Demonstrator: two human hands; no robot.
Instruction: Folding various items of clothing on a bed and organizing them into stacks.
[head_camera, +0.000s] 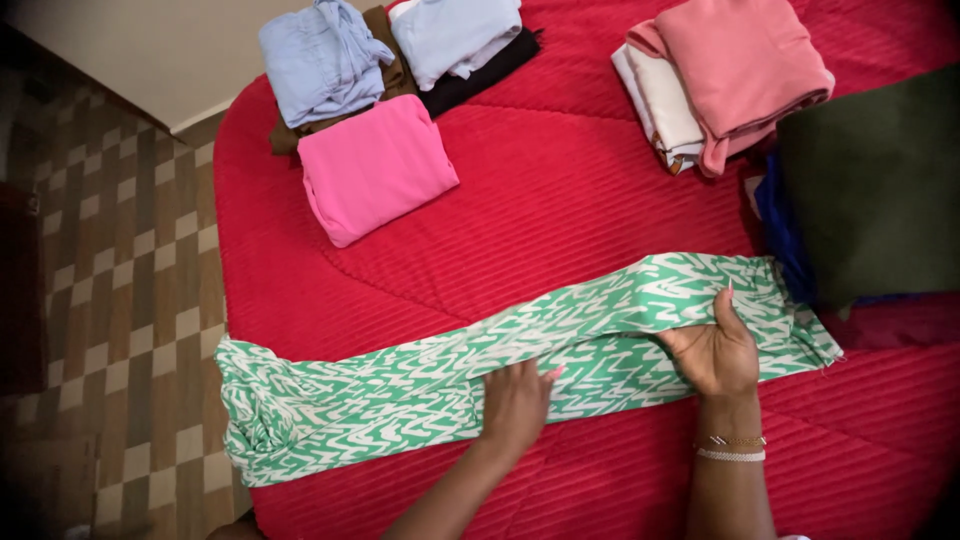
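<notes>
Green-white garment (400, 390) lay lengthwise left-right across bed (560, 200); my left hand (515, 400) pressed flat mid-length, right hand (718, 350) pinched its upper layer.

Two bare forearms are seen from above; no sleeves are worn on them. On the wrist of the right hand (716, 352), two thin bracelets are worn side by side: one golden chain and one pale beaded band. The nails are kept long and are painted pale pink. No jewellery is seen near the left hand (514, 403).
</notes>
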